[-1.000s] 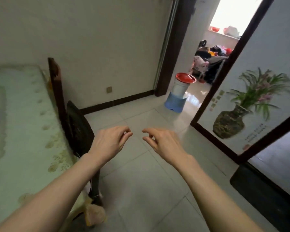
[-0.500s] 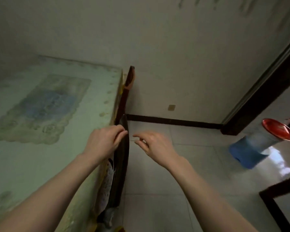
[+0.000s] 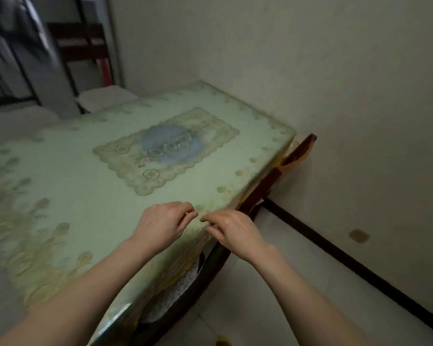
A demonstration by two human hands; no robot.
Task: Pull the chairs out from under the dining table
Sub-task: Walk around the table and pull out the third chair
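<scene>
A: Entry, head view. Dining table (image 3: 85, 186) fills the left and centre, covered by a pale green cloth with a blue-and-cream panel printed in the middle. Position of the chairs?

B: One dark chair (image 3: 273, 181) sits pushed in at the table's right edge, its back just beside the cloth, between the table and the wall (image 3: 335, 83). A second dark curved chair back (image 3: 205, 275) shows lower along the same edge, also tucked under, with white patterned fabric peeking out beneath the cloth. A third chair (image 3: 85, 48) stands beyond the far end, with a light seat cushion.

A: Hands?

B: Left hand (image 3: 161, 224) is over the tabletop near the right edge, fingers curled in loosely, holding nothing. Right hand (image 3: 231, 231) is just beside it, over the table's edge, fingers partly bent, thumb and forefinger tips pointing toward the left hand; nothing gripped. Fingertips of the two hands are near, not clearly touching.

A: Contact with cloth?

B: Cannot tell. Frame is blurred.
</scene>
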